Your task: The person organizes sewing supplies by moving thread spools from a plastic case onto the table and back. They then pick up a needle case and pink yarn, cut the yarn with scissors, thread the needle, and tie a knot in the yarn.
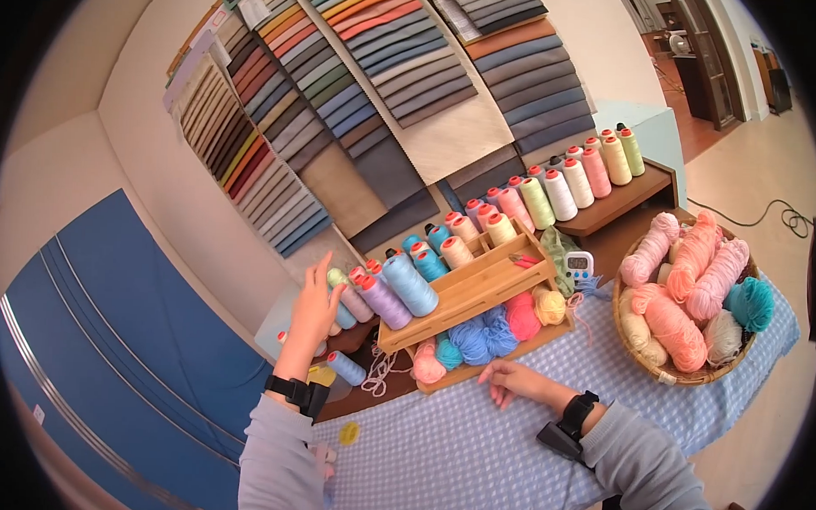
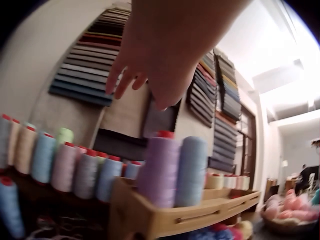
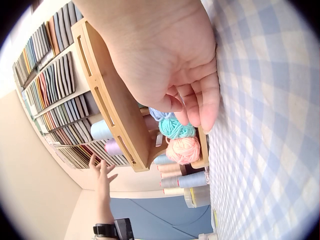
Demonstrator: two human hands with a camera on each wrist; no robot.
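My left hand [image 1: 314,306] is raised in the air at the left end of a two-tier wooden rack [image 1: 471,308], fingers spread and nothing in them. Just below and to its right, a purple thread cone [image 1: 386,302] and a light blue thread cone [image 1: 410,285] stand on the upper tier. My right hand [image 1: 516,382] is low over the checked tablecloth [image 1: 419,462], in front of the lower tier. Its fingers bend loosely and hold nothing. Close by on that tier are blue yarn balls [image 1: 479,338], a teal yarn ball [image 3: 177,128] and a peach yarn ball [image 3: 183,151].
A wicker basket [image 1: 673,378] of yarn skeins stands at the right. Behind the rack are a white timer [image 1: 578,264] and a row of thread cones [image 1: 560,196] on a brown shelf. A blue cone [image 1: 346,368] lies left of the rack. Fabric swatches [image 1: 388,65] cover the wall.
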